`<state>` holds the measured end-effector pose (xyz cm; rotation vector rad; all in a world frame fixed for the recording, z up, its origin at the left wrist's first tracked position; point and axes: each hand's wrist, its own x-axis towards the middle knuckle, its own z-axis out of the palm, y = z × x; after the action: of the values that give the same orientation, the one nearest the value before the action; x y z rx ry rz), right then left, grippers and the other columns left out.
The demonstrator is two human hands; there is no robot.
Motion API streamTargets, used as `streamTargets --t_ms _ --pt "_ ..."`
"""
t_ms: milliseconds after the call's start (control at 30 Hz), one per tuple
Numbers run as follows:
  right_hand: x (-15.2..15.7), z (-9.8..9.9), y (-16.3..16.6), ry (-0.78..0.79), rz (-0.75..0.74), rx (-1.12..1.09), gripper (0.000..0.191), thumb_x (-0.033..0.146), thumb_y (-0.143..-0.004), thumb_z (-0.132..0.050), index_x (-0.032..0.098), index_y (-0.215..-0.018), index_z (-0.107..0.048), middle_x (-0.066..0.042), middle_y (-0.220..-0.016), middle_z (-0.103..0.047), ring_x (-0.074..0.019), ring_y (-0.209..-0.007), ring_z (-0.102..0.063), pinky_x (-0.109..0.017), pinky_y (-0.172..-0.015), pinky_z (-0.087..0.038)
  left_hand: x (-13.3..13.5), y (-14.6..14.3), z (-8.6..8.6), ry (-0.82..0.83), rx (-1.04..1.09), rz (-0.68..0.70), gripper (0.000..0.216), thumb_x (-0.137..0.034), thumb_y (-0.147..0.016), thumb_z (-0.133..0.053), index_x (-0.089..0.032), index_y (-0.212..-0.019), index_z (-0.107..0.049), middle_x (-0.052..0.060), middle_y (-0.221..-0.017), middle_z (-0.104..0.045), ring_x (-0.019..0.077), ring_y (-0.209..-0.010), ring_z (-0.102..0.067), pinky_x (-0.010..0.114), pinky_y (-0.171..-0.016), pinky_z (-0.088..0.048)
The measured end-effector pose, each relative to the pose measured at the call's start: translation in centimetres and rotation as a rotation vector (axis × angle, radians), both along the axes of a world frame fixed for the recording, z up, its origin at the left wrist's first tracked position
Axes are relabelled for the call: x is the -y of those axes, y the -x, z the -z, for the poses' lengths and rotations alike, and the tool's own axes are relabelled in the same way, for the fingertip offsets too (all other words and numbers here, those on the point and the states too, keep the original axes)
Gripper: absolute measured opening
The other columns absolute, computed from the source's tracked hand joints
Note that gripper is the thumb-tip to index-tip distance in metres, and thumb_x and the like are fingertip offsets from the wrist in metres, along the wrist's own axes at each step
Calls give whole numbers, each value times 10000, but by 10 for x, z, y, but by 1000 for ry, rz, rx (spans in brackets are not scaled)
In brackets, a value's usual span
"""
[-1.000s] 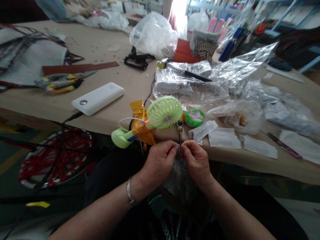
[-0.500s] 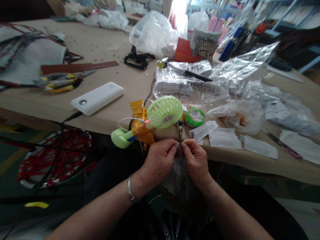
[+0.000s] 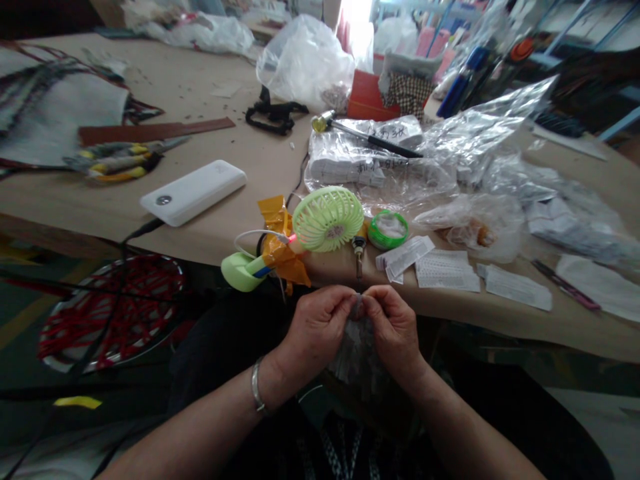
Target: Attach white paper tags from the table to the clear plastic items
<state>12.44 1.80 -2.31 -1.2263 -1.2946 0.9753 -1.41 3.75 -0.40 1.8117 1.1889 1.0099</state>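
Observation:
My left hand (image 3: 320, 320) and my right hand (image 3: 393, 323) are close together just off the table's front edge. Thumb and forefinger of each are pinched around a small greyish piece (image 3: 358, 303), too small and blurred to name. Beneath the fingers hangs a bunch of pale, translucent strips (image 3: 357, 353); whether it joins the pinched piece, I cannot tell. Just beyond my fingertips, a thin metal-tipped tool (image 3: 359, 252), similar to a soldering iron, points toward me over the edge. A round green tub (image 3: 388, 229) with whitish content stands right of it.
A light green fan (image 3: 327, 220) is fixed with orange tape (image 3: 285, 260) at the table edge. Left lie a white power bank (image 3: 195, 192) and several pliers (image 3: 123, 160). Right are printed paper slips (image 3: 447, 271), plastic bags (image 3: 493, 223) and a hammer (image 3: 370, 137).
Both hands have drawn slightly back toward me, away from the tool's tip. A gap now shows between the tip and my fingers, which stay pinched.

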Motion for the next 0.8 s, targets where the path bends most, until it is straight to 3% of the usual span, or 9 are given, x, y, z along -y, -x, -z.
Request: streamTargets --t_ms 167,300,400,500,567,667,800 --pt "8 -3 -12 -66 -11 203 102 209 -877 -487 202 -927 -575 28 -681 -602 -101 -610 -582 -221 -600 -477 6 0 7 126 23 3 199 -191 -865 -488 -173 -745 -646 -24 -677 -638 91 -624 -578 176 -601 -431" --pt "6 -17 -34 -396 18 557 178 121 -841 -512 209 -972 -594 -24 -842 -640 -146 -791 -612 -284 -731 -501 9 -3 22 183 -50 16 208 -215 -855 -485 -175 -756 -663 -8 -677 -656 118 -632 -594 201 -591 -445" --pt "-3 -25 -50 -568 84 801 243 124 -820 -545 209 -1041 -600 -66 -944 -636 -217 -992 -569 -390 -882 -472 8 -6 37 186 -107 87 206 -215 -843 -494 -200 -932 -679 25 -895 -712 163 -819 -645 257 -740 -490" --pt "-13 -21 -58 -528 163 1053 359 204 -814 -578 190 -1172 -556 -112 -1134 -605 -297 -1172 -460 -503 -1000 -369 8 -6 51 148 -168 92 330 -203 -816 -526 -201 -1132 -618 70 -1143 -656 205 -1046 -599 340 -925 -449" --pt "-17 -15 -59 -484 182 1168 421 246 -816 -580 177 -1227 -521 -123 -1232 -567 -329 -1228 -403 -550 -1034 -299 9 -5 59 160 -213 91 327 -214 -815 -525 -190 -1126 -625 84 -1122 -664 217 -1036 -607 361 -927 -454" --pt "-18 -6 -60 -496 192 1202 403 235 -833 -557 187 -1232 -521 -101 -1233 -582 -314 -1231 -410 -550 -1058 -253 13 -2 66 196 -258 113 271 -241 -833 -502 -190 -1044 -665 80 -1016 -700 218 -950 -641 356 -864 -489" --pt "-18 -4 -64 -581 198 1086 268 162 -832 -555 201 -1092 -610 -74 -1097 -653 -256 -1145 -496 -493 -1045 -316 16 -2 67 216 -274 96 258 -241 -836 -491 -181 -1004 -677 81 -983 -709 219 -920 -647 350 -831 -495"
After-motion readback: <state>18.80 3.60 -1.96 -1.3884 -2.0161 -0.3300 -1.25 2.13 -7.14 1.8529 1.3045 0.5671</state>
